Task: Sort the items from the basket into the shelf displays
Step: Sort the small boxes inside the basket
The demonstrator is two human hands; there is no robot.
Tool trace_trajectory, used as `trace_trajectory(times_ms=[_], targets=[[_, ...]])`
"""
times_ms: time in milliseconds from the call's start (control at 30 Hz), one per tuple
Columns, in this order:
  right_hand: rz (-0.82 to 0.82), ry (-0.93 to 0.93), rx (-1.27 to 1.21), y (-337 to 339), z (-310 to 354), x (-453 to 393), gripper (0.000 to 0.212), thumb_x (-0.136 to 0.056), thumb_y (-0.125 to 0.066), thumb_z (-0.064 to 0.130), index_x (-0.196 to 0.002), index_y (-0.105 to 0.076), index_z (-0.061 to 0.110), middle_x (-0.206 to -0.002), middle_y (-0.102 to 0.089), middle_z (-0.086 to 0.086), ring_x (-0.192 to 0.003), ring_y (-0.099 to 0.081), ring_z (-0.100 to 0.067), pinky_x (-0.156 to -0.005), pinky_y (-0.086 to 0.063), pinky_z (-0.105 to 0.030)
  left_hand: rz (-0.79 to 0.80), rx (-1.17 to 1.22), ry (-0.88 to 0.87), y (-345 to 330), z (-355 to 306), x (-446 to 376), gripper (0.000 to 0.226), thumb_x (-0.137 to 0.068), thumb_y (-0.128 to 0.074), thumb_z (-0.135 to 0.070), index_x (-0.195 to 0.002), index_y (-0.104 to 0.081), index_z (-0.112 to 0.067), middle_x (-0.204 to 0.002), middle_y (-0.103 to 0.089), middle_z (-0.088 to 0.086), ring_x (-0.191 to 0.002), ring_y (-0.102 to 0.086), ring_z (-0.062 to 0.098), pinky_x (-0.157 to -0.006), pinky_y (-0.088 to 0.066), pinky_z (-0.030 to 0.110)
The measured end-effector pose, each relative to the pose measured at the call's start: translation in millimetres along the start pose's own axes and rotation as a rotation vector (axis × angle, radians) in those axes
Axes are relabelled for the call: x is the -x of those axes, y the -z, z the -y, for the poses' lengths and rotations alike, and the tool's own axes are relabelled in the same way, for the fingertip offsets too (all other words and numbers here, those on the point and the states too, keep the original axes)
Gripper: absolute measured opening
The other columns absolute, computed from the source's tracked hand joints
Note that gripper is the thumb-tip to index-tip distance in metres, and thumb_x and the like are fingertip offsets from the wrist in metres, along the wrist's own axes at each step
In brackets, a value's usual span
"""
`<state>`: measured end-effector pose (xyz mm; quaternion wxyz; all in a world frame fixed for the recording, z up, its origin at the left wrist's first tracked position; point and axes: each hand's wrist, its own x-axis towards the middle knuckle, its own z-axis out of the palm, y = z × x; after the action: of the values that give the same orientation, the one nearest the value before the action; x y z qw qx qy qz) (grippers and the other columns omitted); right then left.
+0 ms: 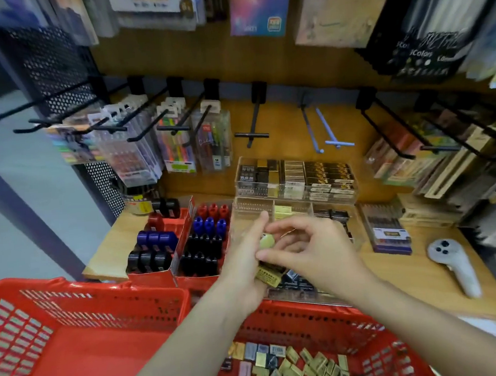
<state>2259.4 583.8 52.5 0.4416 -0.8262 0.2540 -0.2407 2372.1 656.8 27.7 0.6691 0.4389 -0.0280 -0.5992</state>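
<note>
A red basket (316, 316) at the bottom right holds several small gold, grey and dark boxes (287, 362). My left hand (246, 259) grips a few small gold boxes (270, 275) above the clear acrylic display (293, 181) on the shelf. A pale green round thing (266, 242) shows between the two hands. My right hand (308, 251) hovers over the left one, fingers curled toward that green thing; whether it pinches anything I cannot tell. The clear display's back compartments are packed with dark and gold boxes.
A second red basket (74, 335) sits at the bottom left. Red cardboard trays (181, 225) hold black, blue and red items. Pen packs (175, 143) hang on hooks at the back. A white controller (454, 266) lies on the wooden shelf (426, 277) to the right, beside a pen box (388, 230).
</note>
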Motion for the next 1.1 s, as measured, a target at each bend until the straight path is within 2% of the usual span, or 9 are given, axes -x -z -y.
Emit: trace_trajectory(times_ms=[167,233,300,433,700,800,900,1033,1100], targets=[[-0.008,-0.067,-0.053,0.6,4.2,2.0,0.025,-0.079,-0.08,0.024,-0.095,-0.069,0.041,-0.08,-0.073,0.016,-0.073,-0.071,-0.001,-0.065,-0.054,-0.014,-0.087,-0.174,-0.048,-0.2,-1.8,4.0,0.079,-0.065,-0.071,-0.075,-0.125,-0.064,-0.025,-0.121,-0.07,0.01,-0.11,-0.068,0.029,-0.104,-0.047,0.051],[-0.021,-0.078,-0.046,-0.2,5.6,2.8,0.031,-0.078,-0.076,0.019,-0.095,-0.068,0.044,-0.08,-0.073,0.013,-0.072,-0.071,-0.004,-0.064,-0.055,-0.016,-0.108,-0.199,-0.042,2.7,-1.3,4.6,0.072,-0.073,-0.064,-0.077,-0.126,-0.063,-0.029,-0.119,-0.071,0.009,-0.105,-0.07,0.028,-0.098,-0.051,0.047],[-0.056,-0.099,-0.069,-1.1,4.2,2.6,0.037,-0.075,-0.071,0.012,-0.096,-0.068,0.042,-0.08,-0.073,0.009,-0.071,-0.072,-0.006,-0.063,-0.056,-0.018,-0.072,-0.088,0.009,2.9,-1.2,6.4,0.063,-0.083,-0.059,-0.071,-0.126,-0.063,-0.025,-0.111,-0.073,0.013,-0.094,-0.074,0.028,-0.08,-0.057,0.041],[-0.138,-0.138,-0.157,1.8,-3.5,2.1,0.04,-0.074,-0.069,0.001,-0.102,-0.07,0.03,-0.076,-0.074,0.005,-0.068,-0.072,-0.007,-0.06,-0.054,-0.015,-0.049,0.032,0.065,2.6,-2.8,6.8,0.049,-0.087,-0.067,-0.053,-0.115,-0.069,-0.013,-0.093,-0.073,0.014,-0.063,-0.067,0.021,-0.049,-0.052,0.03],[-0.153,-0.231,-0.496,7.0,-16.4,5.3,0.022,-0.079,-0.079,0.013,-0.1,-0.073,0.019,-0.091,-0.077,0.002,-0.083,-0.075,-0.017,-0.075,-0.059,-0.023,-0.023,-0.147,0.0,5.8,-4.7,3.3,0.025,-0.089,-0.07,-0.041,-0.102,-0.071,-0.02,-0.078,-0.065,0.007,-0.058,-0.06,0.015,-0.049,-0.05,0.028],[-0.246,-0.102,-0.191,11.9,-20.1,3.8,0.022,-0.077,-0.081,0.01,-0.089,-0.071,0.025,-0.09,-0.074,0.013,-0.086,-0.07,-0.003,-0.077,-0.056,-0.017,-0.026,-0.171,0.012,3.8,-4.7,5.5,0.036,-0.085,-0.071,-0.045,-0.109,-0.068,-0.018,-0.078,-0.066,0.006,-0.062,-0.061,0.016,-0.05,-0.052,0.03],[-0.268,0.089,-0.003,20.0,-19.6,8.0,0.027,-0.079,-0.079,0.006,-0.088,-0.07,0.03,-0.095,-0.072,0.021,-0.099,-0.067,-0.001,-0.085,-0.056,-0.023,-0.006,-0.166,0.025,2.1,-5.7,8.7,0.048,-0.084,-0.069,-0.048,-0.116,-0.061,-0.014,-0.076,-0.065,0.007,-0.062,-0.061,0.018,-0.049,-0.053,0.03],[-0.273,0.342,0.213,26.5,-21.6,13.4,0.031,-0.075,-0.078,-0.005,-0.087,-0.074,0.024,-0.099,-0.072,0.018,-0.102,-0.066,-0.002,-0.092,-0.052,-0.023,0.054,-0.159,0.027,-2.8,-4.5,11.5,0.041,-0.089,-0.069,-0.037,-0.122,-0.061,-0.014,-0.086,-0.062,0.01,-0.063,-0.06,0.017,-0.047,-0.051,0.028],[-0.233,0.336,0.197,27.0,-22.3,13.4,0.031,-0.075,-0.078,-0.004,-0.09,-0.075,0.023,-0.102,-0.071,0.017,-0.105,-0.065,-0.002,-0.094,-0.051,-0.023,0.044,-0.138,0.019,-3.8,-3.5,11.0,0.036,-0.092,-0.068,-0.032,-0.121,-0.061,-0.012,-0.086,-0.062,0.011,-0.062,-0.06,0.017,-0.046,-0.051,0.028]])
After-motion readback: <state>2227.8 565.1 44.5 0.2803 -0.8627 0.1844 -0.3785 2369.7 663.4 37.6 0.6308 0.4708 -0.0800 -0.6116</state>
